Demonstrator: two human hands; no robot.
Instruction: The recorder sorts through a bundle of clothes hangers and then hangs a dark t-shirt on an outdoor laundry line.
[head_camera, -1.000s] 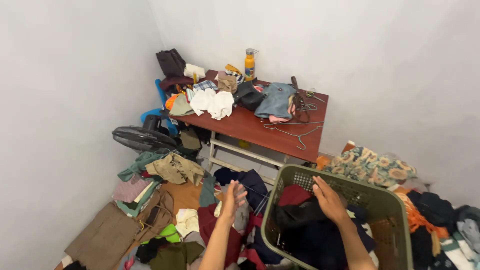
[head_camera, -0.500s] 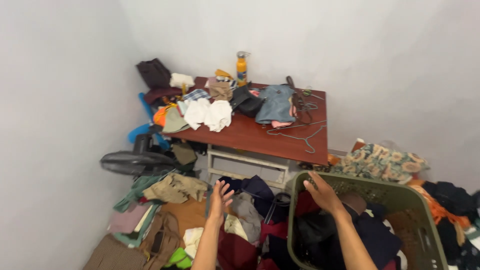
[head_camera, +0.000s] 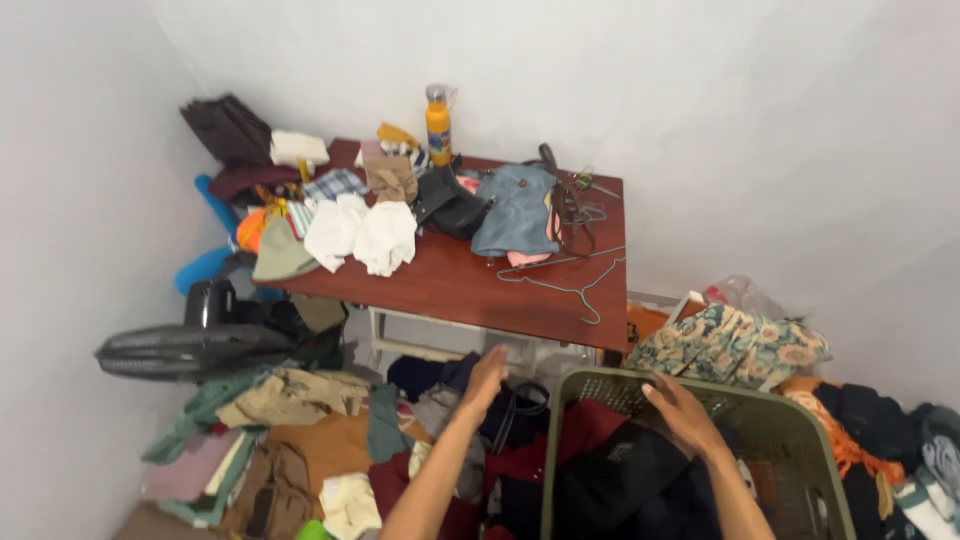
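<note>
Both hands are spread open and hold nothing: the right hand (head_camera: 682, 412) lies flat, fingers apart, on dark clothes (head_camera: 640, 470) heaped inside the green laundry basket (head_camera: 800, 440). Just left of the basket's rim, the left hand (head_camera: 488, 378) hangs with loose fingers above the floor pile of clothes (head_camera: 300, 440) before the red-brown table (head_camera: 470, 290).

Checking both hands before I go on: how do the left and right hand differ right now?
The left hand hangs open and empty over the clothes heap on the floor; the right hand lies palm-down inside the green laundry basket, on dark clothing. The left is blurred, the right sharp. Neither hand clearly holds anything.
</note>
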